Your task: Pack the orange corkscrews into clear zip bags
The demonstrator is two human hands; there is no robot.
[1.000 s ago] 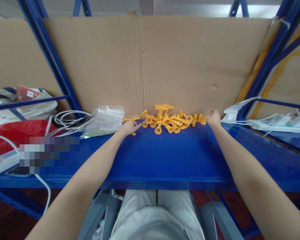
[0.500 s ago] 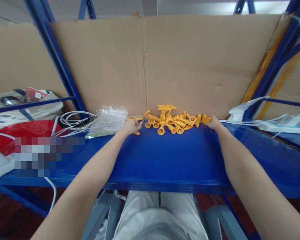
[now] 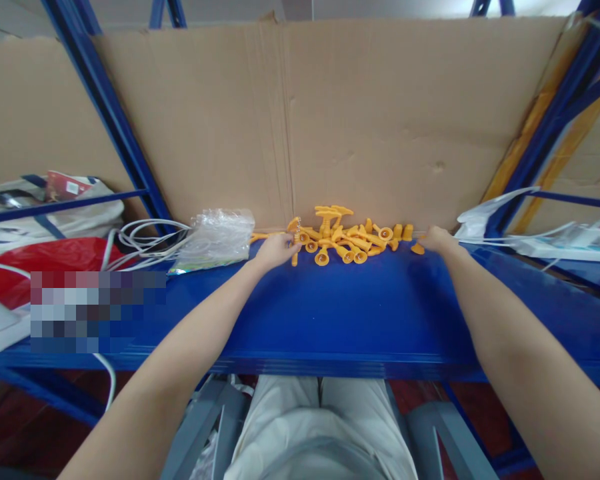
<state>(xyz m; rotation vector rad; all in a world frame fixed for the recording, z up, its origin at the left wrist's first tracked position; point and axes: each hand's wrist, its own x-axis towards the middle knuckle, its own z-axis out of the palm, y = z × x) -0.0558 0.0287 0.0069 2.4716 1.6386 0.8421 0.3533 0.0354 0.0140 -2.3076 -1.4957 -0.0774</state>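
A heap of orange plastic pieces lies at the back of the blue table, against the cardboard. Many have a stem that flares into a round cup, and a few stand upright with a flat top. My left hand is closed on one orange plastic piece at the heap's left end. To the right of the heap, my right hand has its fingers closed around a smaller orange piece; its fingertips are partly hidden. Two short orange pieces stand just left of that hand.
A clear plastic bag and white cables lie to the left, by a red bag. On the right are a white plastic bag and a power strip. Cardboard walls off the back between blue posts.
My left hand has moved right, up to the heap, with an orange piece in it. My right hand has shifted slightly right, bringing a small orange piece away from the standing ones.
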